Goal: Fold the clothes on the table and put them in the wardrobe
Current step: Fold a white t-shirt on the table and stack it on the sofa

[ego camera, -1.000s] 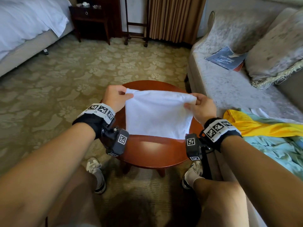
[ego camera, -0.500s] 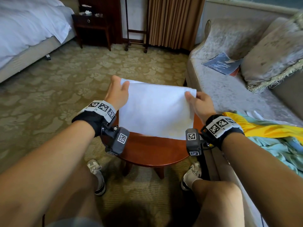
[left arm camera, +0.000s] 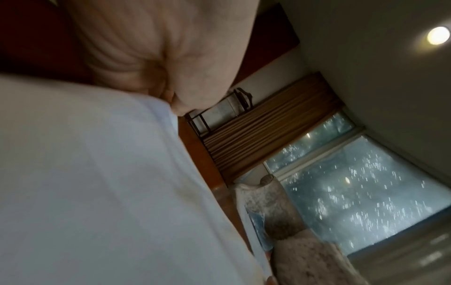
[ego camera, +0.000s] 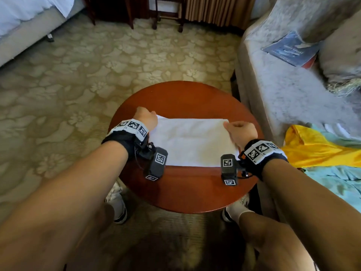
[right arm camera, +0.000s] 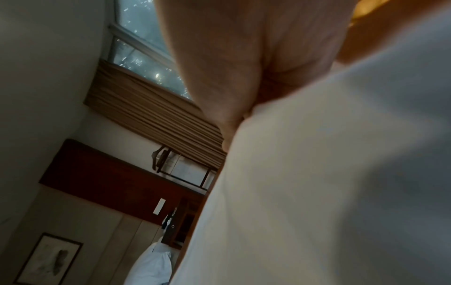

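Note:
A white folded garment (ego camera: pixel 192 140) lies flat on the round red-brown table (ego camera: pixel 183 190). My left hand (ego camera: pixel 146 117) grips its far left corner with curled fingers. At the far right corner my right hand (ego camera: pixel 239 132) pinches the cloth the same way. In the left wrist view the white cloth (left arm camera: pixel 97 183) fills the lower left, with the palm (left arm camera: pixel 158 48) above it. The right wrist view shows the cloth (right arm camera: pixel 329 183) under the heel of the hand (right arm camera: pixel 244 48). Fingertips are hidden in both wrist views.
A grey sofa (ego camera: pixel 289 90) stands right of the table, with a blue booklet (ego camera: pixel 289 48) on it. A yellow garment (ego camera: pixel 320 151) and a light teal one (ego camera: pixel 336 180) lie on its near seat. A bed (ego camera: pixel 29 18) stands far left. Patterned carpet (ego camera: pixel 68 85) surrounds the table.
Both hands have lowered the far edge of the white garment from mid-air down onto the table. The cloth now lies flat as a narrower folded rectangle.

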Demonstrator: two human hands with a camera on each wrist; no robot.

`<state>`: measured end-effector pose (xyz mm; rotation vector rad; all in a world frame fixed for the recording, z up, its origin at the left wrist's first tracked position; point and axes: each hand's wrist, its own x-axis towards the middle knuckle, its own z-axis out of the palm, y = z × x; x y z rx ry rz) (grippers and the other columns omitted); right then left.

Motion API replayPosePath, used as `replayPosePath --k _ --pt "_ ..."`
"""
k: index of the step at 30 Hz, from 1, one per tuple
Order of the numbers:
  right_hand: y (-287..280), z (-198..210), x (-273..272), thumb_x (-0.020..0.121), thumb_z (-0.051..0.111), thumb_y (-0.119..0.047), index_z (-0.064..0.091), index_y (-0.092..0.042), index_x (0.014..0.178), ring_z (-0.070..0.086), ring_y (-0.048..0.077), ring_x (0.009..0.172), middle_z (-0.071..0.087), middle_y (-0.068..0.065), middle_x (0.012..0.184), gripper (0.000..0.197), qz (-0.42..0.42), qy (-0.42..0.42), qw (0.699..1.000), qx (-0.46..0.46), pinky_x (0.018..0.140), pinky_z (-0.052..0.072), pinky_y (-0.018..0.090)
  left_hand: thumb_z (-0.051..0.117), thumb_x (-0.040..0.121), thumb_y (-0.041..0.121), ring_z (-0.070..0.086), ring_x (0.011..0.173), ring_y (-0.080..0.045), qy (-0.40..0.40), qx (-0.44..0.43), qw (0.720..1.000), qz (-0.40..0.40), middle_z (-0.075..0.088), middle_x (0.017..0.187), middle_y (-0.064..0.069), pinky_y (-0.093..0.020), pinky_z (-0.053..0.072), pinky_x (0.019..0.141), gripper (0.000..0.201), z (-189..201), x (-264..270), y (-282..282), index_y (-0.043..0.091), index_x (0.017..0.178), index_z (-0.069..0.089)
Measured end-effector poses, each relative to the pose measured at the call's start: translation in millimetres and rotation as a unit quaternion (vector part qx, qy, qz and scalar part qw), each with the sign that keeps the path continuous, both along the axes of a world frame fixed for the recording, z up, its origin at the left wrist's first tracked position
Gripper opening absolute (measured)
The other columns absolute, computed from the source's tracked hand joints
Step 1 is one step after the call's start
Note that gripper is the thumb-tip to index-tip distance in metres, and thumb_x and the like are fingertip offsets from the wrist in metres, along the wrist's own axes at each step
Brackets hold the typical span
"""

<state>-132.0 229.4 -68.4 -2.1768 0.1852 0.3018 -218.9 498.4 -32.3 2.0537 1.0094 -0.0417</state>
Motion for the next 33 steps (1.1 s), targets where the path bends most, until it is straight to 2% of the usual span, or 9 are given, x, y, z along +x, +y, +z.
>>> replayPosePath --k 5,10,15,18,21,26,28,30,33 --pt "-3 10 -2 0.089 0.066 -0.043 0.059 -0.02 0.069 0.056 0.015 0.066 0.059 -0.004 0.065 0.031 -0.02 -0.03 0.999 -0.017 0.073 0.047 0.029 0.06 0.091 0.036 0.062 0.087 -0.029 -0.028 -0.031 0.999 0.021 0.062 0.088 -0.008 -0.045 0.056 0.087 0.032 -3 -9 10 0.005 0.082 0.059" --pt "-9 21 -27 0.079 0.073 -0.054 0.056 -0.015 0.066 0.062 0.023 0.073 0.064 0.003 0.074 0.045 0.043 0.033 0.997 -0.063 0.07 0.054 0.034 0.068 0.087 0.029 0.064 0.093 -0.018 -0.01 -0.162 0.987 -0.018 0.067 0.108 -0.006 -0.035 0.051 0.077 0.032 -5 -42 3 0.005 0.108 0.061" --pt "-11 33 -41 0.079 0.077 -0.045 0.06 -0.012 0.077 0.067 0.027 0.089 0.07 0.008 0.092 0.037 0.057 0.025 0.995 -0.083 0.083 0.058 0.04 0.068 0.087 0.018 0.064 0.094 -0.03 -0.028 -0.149 0.987 -0.046 0.066 0.1 -0.013 -0.041 0.053 0.081 0.015 0 -50 -12 0.006 0.089 0.06" --pt "-7 37 -39 0.085 0.07 -0.039 0.059 -0.015 0.082 0.067 0.026 0.092 0.069 0.005 0.092 0.027 0.06 -0.001 0.996 -0.059 0.083 0.058 0.039 0.056 0.092 0.015 0.044 0.062 -0.026 -0.058 -0.088 0.989 -0.102 0.042 0.065 -0.01 -0.036 0.035 0.059 0.035 3 -44 -13 0.014 0.063 0.035" --pt "-5 40 -35 0.088 0.068 -0.036 0.061 -0.016 0.094 0.066 0.023 0.093 0.066 0.0 0.094 0.022 0.037 -0.031 0.999 0.006 0.083 0.057 0.04 0.05 0.096 0.014 0.021 0.054 -0.019 -0.089 -0.021 0.986 -0.137 0.019 0.06 -0.002 -0.028 0.02 0.056 0.046 11 -41 -13 0.018 0.061 0.02" --pt "-5 36 -31 0.087 0.071 -0.04 0.064 -0.014 0.095 0.067 0.022 0.088 0.068 0.0 0.09 0.028 0.008 -0.037 0.999 0.017 0.074 0.056 0.034 0.05 0.097 0.016 0.019 0.052 -0.019 -0.11 0.011 0.987 -0.116 0.017 0.058 -0.002 -0.029 0.017 0.055 0.048 10 -37 -12 0.018 0.059 0.02" --pt "-7 29 -34 0.085 0.071 -0.041 0.063 -0.013 0.089 0.066 0.023 0.086 0.068 0.003 0.089 0.03 0.029 -0.013 0.998 -0.05 0.068 0.056 0.033 0.054 0.094 0.017 0.025 0.049 -0.019 -0.064 0.029 0.992 -0.106 0.023 0.054 -0.002 -0.027 0.022 0.052 0.048 -2 -38 -14 0.016 0.055 0.025" --pt "-10 25 -38 0.084 0.07 -0.042 0.06 -0.013 0.082 0.063 0.024 0.083 0.066 0.003 0.085 0.031 0.057 0.028 0.992 -0.112 0.059 0.048 0.027 0.064 0.087 0.018 0.05 0.052 -0.022 0.009 0.031 0.995 -0.097 0.047 0.054 -0.006 -0.028 0.046 0.054 0.037 -10 -40 -13 0.007 0.055 0.046" --pt "-13 27 -40 0.082 0.073 -0.04 0.061 -0.01 0.1 0.06 0.025 0.091 0.064 0.006 0.098 0.037 0.052 0.066 0.99 -0.117 0.07 0.048 0.031 0.073 0.078 0.017 0.07 0.076 -0.03 0.084 0.013 0.99 -0.109 0.07 0.079 -0.017 -0.043 0.061 0.071 0.021 -8 -40 -12 -0.003 0.079 0.067"
